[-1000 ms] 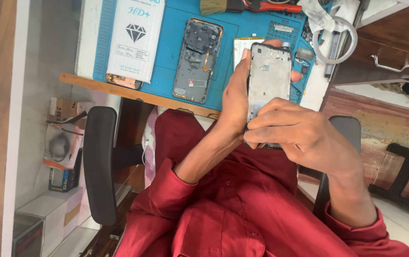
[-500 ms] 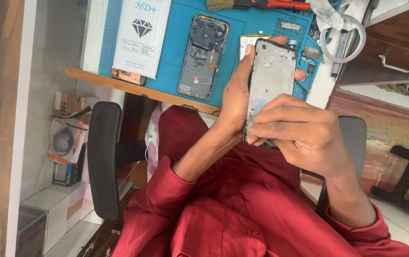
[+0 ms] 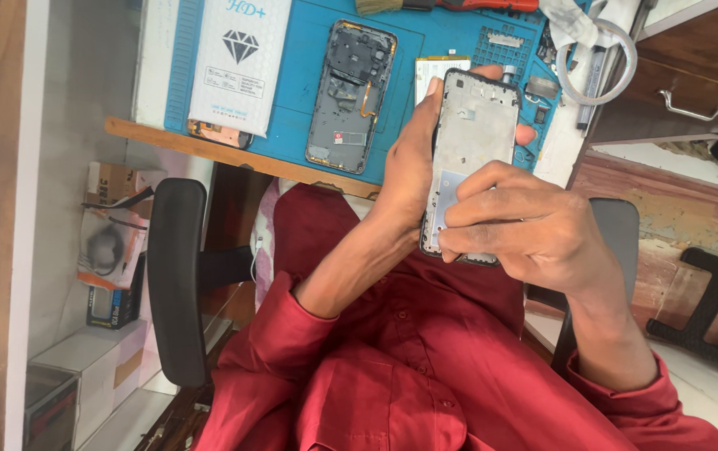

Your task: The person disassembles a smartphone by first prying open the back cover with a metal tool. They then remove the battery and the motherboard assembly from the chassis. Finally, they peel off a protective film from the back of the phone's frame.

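My left hand point(image 3: 405, 179) grips a bare grey phone frame point(image 3: 477, 125) by its left edge, with fingertips curling over the top and right side. It holds the frame upright above my lap, in front of the desk edge. My right hand point(image 3: 543, 238) is closed over the frame's lower end. Its fingertips press on the inner face next to a pale blue patch point(image 3: 452, 194). The bottom of the frame is hidden under my right fingers. Both forearms come out of rolled red sleeves.
A blue repair mat point(image 3: 292, 108) on the desk carries an opened phone housing point(image 3: 349, 96), a white box with a diamond picture point(image 3: 238, 67), a brush point(image 3: 384, 7) and small parts. A white cable loop point(image 3: 597, 63) and a wooden drawer point(image 3: 693, 96) are at the right. Black chair armrest point(image 3: 177, 284) and cardboard boxes point(image 3: 113, 242) stand at the left.
The view has tipped a little, so the desk sits higher in the picture. Both hands keep their hold on the frame; my right fingers shifted slightly on its lower end.
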